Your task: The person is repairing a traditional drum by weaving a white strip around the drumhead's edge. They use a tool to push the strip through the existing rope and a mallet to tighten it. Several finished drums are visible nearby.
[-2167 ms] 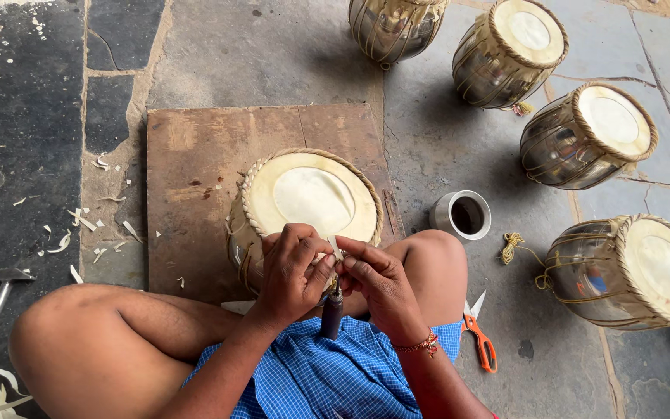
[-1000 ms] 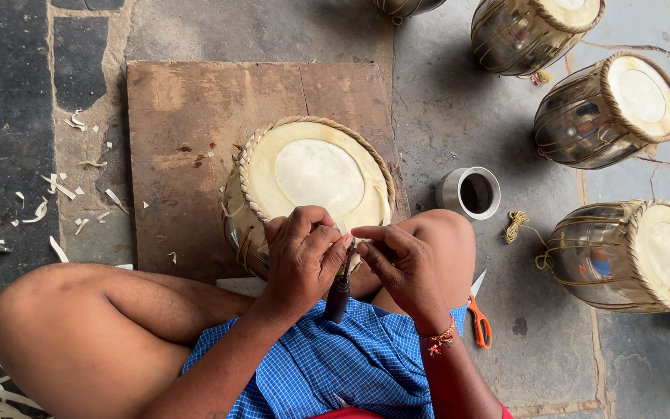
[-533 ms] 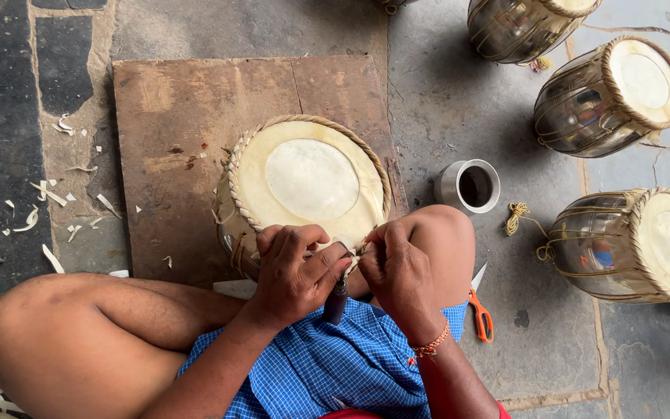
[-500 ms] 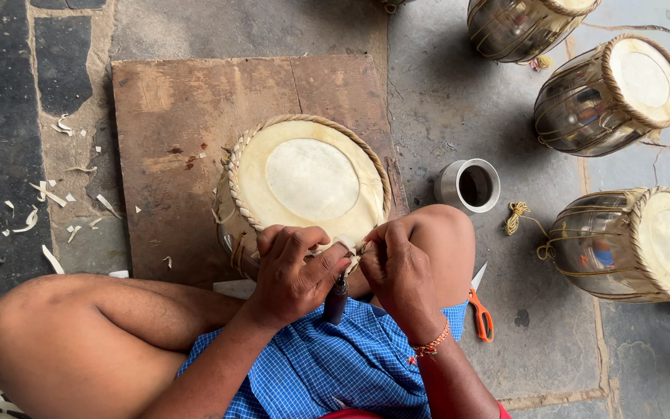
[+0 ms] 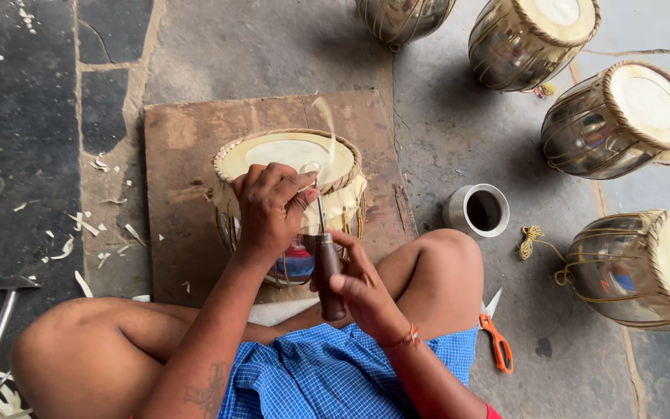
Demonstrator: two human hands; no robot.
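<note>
Head view | our left hand [image 5: 271, 206] pinched the drum [image 5: 292, 198] rim at frame centre | our right hand [image 5: 362, 289] clasped the awl [image 5: 326, 268] handle, its long axis upright, tip at the rim, just below-right of our left grip

Bare arms, bare knees. The left hand [image 5: 269, 206] wore nothing; the right hand [image 5: 362, 291] had a thin beaded bracelet [image 5: 403, 338] at the wrist. Blue checked cloth [image 5: 327, 372] covered the lap, a dark tattoo [image 5: 207, 388] marking the left forearm.
</note>
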